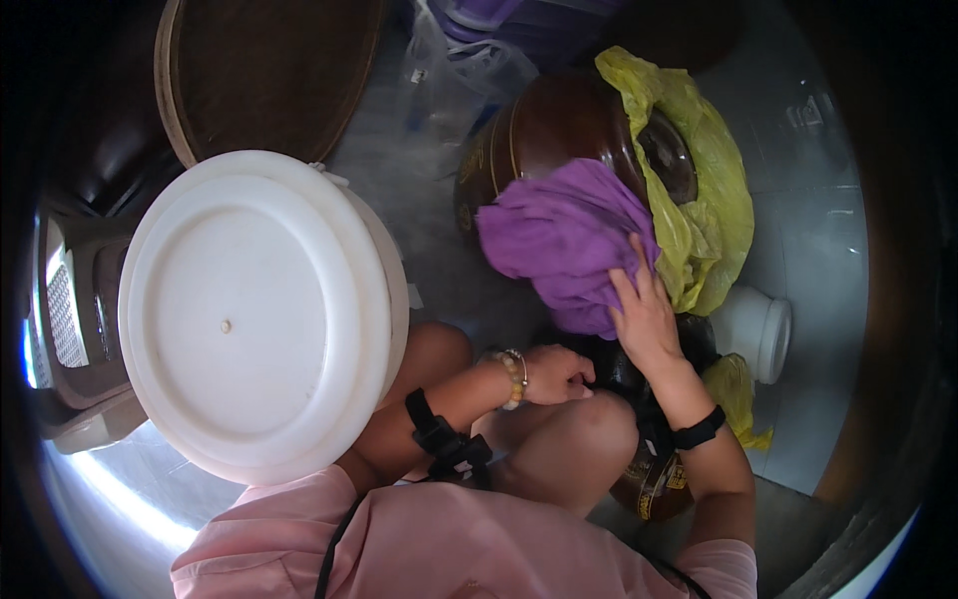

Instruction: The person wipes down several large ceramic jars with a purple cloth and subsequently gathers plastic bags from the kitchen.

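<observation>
A large brown glazed jar (572, 123) with gold bands and gold writing lies tilted on its side before me, its mouth facing right. Around the mouth is a crumpled yellow plastic bag (718, 187). My right hand (647, 322) presses a bunched purple cloth (561, 232) against the jar's near side, fingers spread over the fabric. The cloth hides that part of the jar. Close to my knee, my left hand (554, 374) is loosely curled, and I see nothing in it. Beside it is a shiny black surface (625, 371), too dark to name.
A white lidded plastic bucket (232, 322) stands close on my left. Behind it leans a round wooden-rimmed tray (284, 75). Clear plastic bags (449, 82) lie at the back. To the right are a white plastic jar (752, 329), another yellow bag (737, 397) and a smaller brown jar (651, 487).
</observation>
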Available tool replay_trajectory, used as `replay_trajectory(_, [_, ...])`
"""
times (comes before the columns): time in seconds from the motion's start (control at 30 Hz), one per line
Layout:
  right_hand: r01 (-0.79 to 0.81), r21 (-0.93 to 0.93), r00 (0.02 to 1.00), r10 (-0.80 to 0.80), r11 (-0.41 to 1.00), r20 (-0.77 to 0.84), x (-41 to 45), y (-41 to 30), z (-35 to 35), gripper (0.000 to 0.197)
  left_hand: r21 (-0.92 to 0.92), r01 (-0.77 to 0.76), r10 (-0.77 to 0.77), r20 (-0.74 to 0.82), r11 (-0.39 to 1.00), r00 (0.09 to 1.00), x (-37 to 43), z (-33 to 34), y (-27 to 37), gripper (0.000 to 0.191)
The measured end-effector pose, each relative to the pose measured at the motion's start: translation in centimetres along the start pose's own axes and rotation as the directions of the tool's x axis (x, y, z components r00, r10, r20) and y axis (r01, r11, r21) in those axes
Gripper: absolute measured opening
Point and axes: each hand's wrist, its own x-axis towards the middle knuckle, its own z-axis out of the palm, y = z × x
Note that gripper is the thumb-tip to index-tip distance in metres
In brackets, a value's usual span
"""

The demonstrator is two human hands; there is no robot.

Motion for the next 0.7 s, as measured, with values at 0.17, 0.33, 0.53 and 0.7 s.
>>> replay_trajectory(0.17, [-0.259,0.123,0.959,0.271,0.958,-0.088,-4.6,4.7,2.8,0.042,-0.037,-0.088,0.089,0.03,0.995,0.996,-0.1,1.0,0.2,0.025])
replay_trajectory(0.33, [-0.434,0.431,0.878,0.478,0.791,0.007,-2.8,6.5,2.5,0.043,-0.11,-0.177,0.149,-0.226,0.978,0.963,0.3,-0.3,2.0,0.015])
replay_trajectory(0.53, [-0.528,0.825,0.628,0.562,-0.2,0.539,-1.9,14.0,3.2,0.054,-0.37,-0.291,-0.012,-0.635,0.882,0.772,1.7,-2.8,3.7,0.007])
replay_trajectory(0.7, [-0.524,0.786,0.608,0.79,0.328,0.076,0.1,9.8,5.3,0.059,0.097,-0.184,0.135,-0.969,0.978,0.208,3.3,-7.0,2.6,0.009])
